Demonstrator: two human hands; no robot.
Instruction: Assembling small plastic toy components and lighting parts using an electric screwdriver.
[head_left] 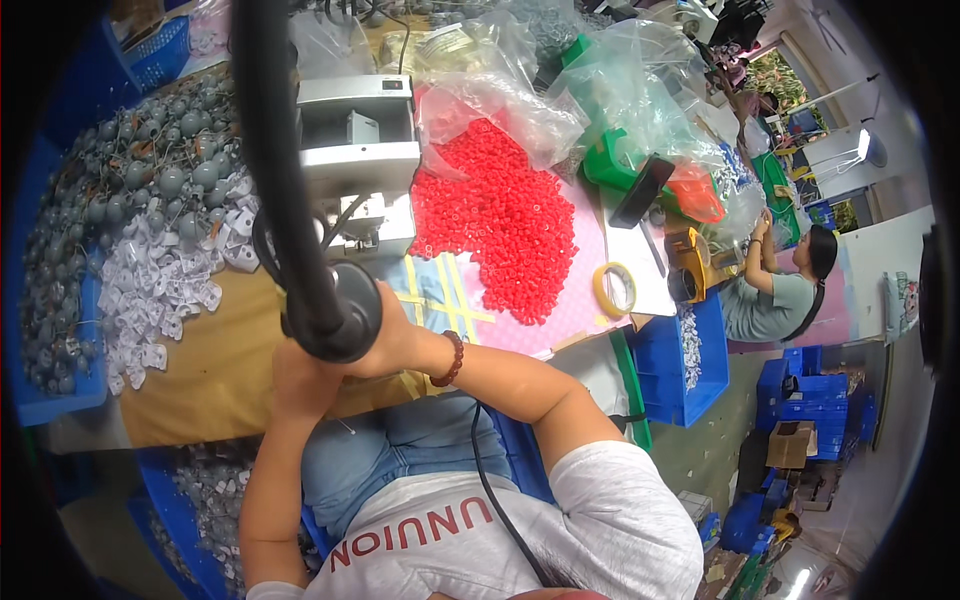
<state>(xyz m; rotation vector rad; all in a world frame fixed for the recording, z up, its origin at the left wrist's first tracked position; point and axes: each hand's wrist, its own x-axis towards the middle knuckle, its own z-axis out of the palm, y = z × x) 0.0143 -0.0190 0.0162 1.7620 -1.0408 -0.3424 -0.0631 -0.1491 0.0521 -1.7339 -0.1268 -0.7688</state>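
My left hand (pixel 303 378) and my right hand (pixel 400 338) are close together over the table edge, in front of a white bench machine (pixel 355 88). A black round-ended arm (pixel 350 310) crosses the view and covers most of the fingers, so whatever they hold is hidden. Beaded string circles my right wrist. To the right of the machine spreads a heap of small red plastic parts (pixel 505 225). Left of my hands lie white plastic pieces (pixel 155 285), beside a big pile of grey round parts with wires (pixel 140 175).
A yellow tape roll (pixel 614 290), a black phone-like device (pixel 643 192) and a green bin (pixel 605 165) stand right of the red heap. Clear plastic bags (pixel 640 90) lie behind. A blue bin (pixel 655 385) holds white pieces. Another person (pixel 775 300) sits farther right.
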